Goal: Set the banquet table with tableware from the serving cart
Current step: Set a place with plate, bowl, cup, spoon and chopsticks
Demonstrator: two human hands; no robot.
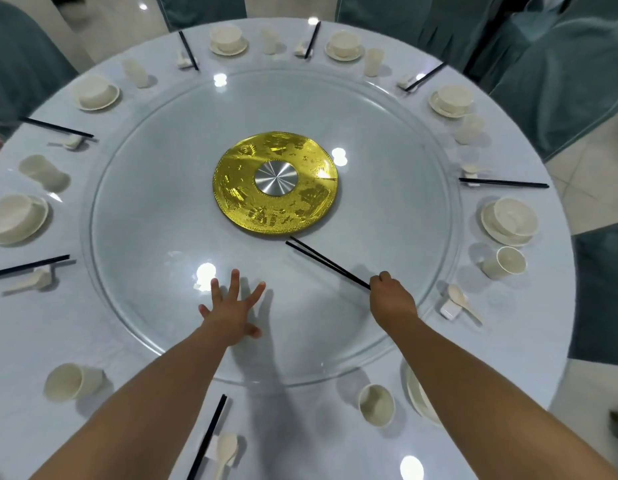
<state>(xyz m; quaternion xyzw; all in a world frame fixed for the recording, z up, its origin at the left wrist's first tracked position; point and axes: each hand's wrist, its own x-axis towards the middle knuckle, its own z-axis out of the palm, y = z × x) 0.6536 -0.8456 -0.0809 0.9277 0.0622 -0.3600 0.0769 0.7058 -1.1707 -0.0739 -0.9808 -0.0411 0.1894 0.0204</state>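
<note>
Pinching a pair of black chopsticks [326,263] at their near end, the right hand [390,299] kept its grip curled tight, the tips reaching toward the gold disc [275,183]. Its partner, the left hand [231,311], lay flat with fingers spread on the glass turntable [155,188]. Empty cups [376,404] and bowls on plates [511,221] ringed the round white bench [34,334], with green-covered chairs [560,71] beyond.

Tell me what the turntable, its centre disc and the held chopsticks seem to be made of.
Turntable: clear glass, probably; the cloth shows through and ceiling lights glare off it. Centre disc: gold, shiny, patterned, likely embossed foil or metal, around a brushed silver hub. Chopsticks in the right hand: black and smooth, maybe plastic or lacquered wood; the view cannot settle which.
</note>
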